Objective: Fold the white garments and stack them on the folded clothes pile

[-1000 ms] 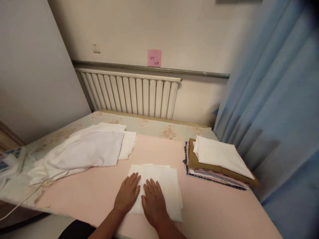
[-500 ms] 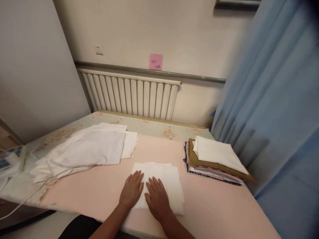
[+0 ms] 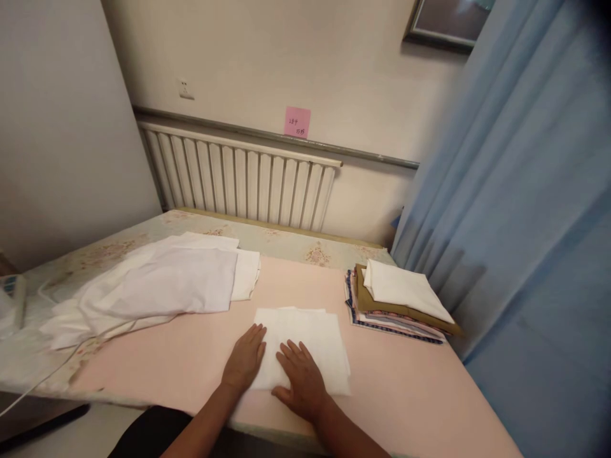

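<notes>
A folded white cloth (image 3: pixel 315 337) lies flat on the pink table cover (image 3: pixel 191 362) in front of me. My left hand (image 3: pixel 244 357) rests at the cloth's left edge, palm down, its fingers stretched out and close together. On the cloth's lower middle lies my right hand (image 3: pixel 301 378), also palm down, with fingers spread and the thumb pointing left. Neither hand grips anything. Part of the cloth is hidden beneath the right hand.
Loose white fabric (image 3: pixel 167 280) is heaped on the left, with a white cord (image 3: pixel 52 375) beside it. To the right sits a stack of folded cloths (image 3: pixel 405 296), white on top. A blue curtain (image 3: pixel 515 222) hangs along the right side; a radiator (image 3: pixel 243 178) stands behind the table.
My left hand has slid left to the cloth's edge, and the gap between my hands has widened. The right hand stays on the cloth, its thumb lower. The view has shifted slightly.
</notes>
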`<state>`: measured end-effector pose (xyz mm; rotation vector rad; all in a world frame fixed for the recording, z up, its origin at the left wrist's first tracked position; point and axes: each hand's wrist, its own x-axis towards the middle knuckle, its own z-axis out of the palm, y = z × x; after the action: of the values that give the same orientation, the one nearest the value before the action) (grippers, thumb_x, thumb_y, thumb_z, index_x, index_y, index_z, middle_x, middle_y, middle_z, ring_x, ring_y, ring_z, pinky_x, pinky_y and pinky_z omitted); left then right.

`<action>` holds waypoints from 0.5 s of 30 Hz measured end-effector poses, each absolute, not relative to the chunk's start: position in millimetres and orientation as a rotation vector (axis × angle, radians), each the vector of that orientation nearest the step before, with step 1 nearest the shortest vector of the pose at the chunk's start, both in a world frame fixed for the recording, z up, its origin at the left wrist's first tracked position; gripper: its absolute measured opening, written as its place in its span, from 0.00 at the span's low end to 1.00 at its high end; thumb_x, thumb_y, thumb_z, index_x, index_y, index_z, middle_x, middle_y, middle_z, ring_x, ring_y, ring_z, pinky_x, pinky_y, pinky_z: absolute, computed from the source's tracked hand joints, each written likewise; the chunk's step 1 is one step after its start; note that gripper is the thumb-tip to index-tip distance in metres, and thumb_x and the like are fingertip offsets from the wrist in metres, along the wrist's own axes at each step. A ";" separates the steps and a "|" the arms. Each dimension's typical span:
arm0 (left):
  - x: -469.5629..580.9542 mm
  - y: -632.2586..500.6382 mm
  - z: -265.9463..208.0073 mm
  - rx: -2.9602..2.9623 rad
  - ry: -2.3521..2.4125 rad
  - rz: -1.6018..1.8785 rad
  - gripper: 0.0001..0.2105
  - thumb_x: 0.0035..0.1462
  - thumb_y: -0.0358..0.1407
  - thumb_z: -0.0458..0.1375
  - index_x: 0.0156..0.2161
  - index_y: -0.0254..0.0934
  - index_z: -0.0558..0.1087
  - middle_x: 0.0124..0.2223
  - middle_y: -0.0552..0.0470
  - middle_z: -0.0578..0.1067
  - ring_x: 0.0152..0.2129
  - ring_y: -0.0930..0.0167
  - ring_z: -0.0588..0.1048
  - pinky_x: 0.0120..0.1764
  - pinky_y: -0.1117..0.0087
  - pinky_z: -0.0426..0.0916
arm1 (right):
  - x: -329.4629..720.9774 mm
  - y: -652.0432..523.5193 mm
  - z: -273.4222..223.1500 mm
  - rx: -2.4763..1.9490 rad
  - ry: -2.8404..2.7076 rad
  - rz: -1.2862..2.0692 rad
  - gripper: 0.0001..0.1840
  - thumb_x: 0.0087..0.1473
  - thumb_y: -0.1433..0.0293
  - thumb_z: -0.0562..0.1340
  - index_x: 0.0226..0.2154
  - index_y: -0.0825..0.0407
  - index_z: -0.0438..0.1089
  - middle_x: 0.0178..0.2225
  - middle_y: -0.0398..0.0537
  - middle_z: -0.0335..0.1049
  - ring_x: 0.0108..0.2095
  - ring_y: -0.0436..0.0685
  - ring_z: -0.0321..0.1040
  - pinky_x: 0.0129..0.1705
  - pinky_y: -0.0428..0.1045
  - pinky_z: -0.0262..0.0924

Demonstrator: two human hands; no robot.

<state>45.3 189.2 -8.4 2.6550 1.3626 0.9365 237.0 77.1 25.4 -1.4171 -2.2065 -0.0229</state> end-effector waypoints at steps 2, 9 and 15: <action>35.9 190.6 -9.6 2.617 1.392 0.992 0.19 0.63 0.40 0.45 0.55 0.38 0.70 0.56 0.45 0.73 0.55 0.65 0.69 0.56 0.57 0.65 | 231.2 75.0 24.7 -1.449 -2.207 -0.036 0.35 0.53 0.55 0.63 0.59 0.51 0.60 0.62 0.52 0.57 0.65 0.63 0.45 0.66 0.64 0.38; 28.3 189.6 -10.2 2.528 1.495 1.064 0.20 0.63 0.41 0.44 0.53 0.37 0.71 0.52 0.44 0.75 0.52 0.64 0.72 0.54 0.56 0.67 | 208.8 69.4 31.2 -1.499 -2.306 -0.052 0.30 0.58 0.62 0.60 0.60 0.51 0.58 0.63 0.56 0.55 0.64 0.64 0.46 0.64 0.65 0.42; 28.9 189.9 -12.0 2.564 1.501 1.077 0.19 0.63 0.39 0.45 0.52 0.36 0.72 0.51 0.44 0.76 0.51 0.63 0.72 0.53 0.56 0.67 | 227.0 67.0 25.8 -1.486 -2.188 -0.080 0.29 0.58 0.61 0.60 0.60 0.51 0.58 0.60 0.52 0.59 0.63 0.60 0.50 0.64 0.62 0.45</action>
<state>28.9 189.9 -12.0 2.5640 1.5012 1.0771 227.0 67.0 25.8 -1.4862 -2.1884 -0.0805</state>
